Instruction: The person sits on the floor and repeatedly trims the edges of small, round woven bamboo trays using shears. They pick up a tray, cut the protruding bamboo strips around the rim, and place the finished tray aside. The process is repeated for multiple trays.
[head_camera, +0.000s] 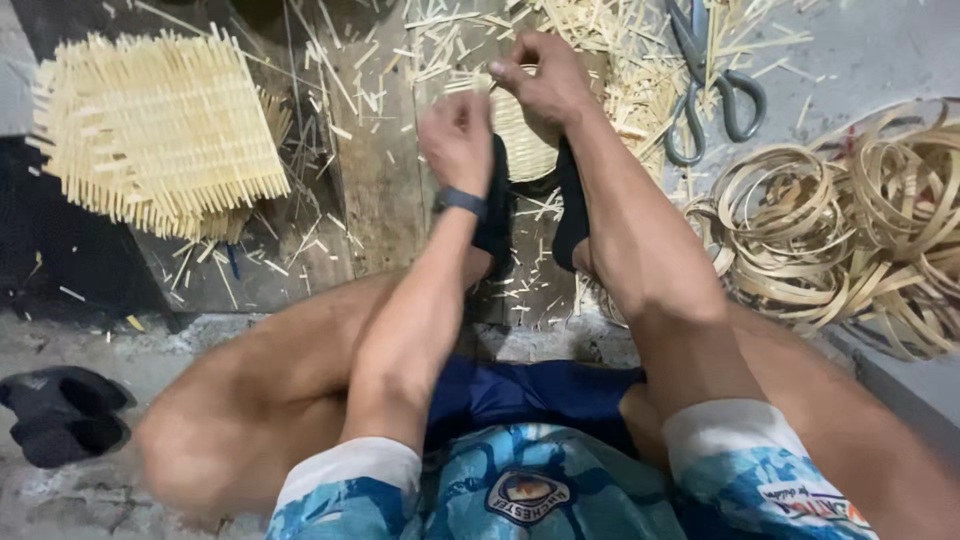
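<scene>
woven mats (160, 130): I see a finished stack, upper left.
left hand (457, 140): fisted, blurred; I can't tell what it grips.
small basket (522, 135): top centre between feet, I judge partly woven.
right hand (545, 80): pinching its rim.
strip coils (850, 225): right, unused.

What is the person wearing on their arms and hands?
Both hands are bare, with no gloves or rings in view. The left hand has a dark band around its wrist, like a watch strap. The right hand has nothing on its wrist. Short white sleeves with a blue pattern cover only the upper arms.
</scene>
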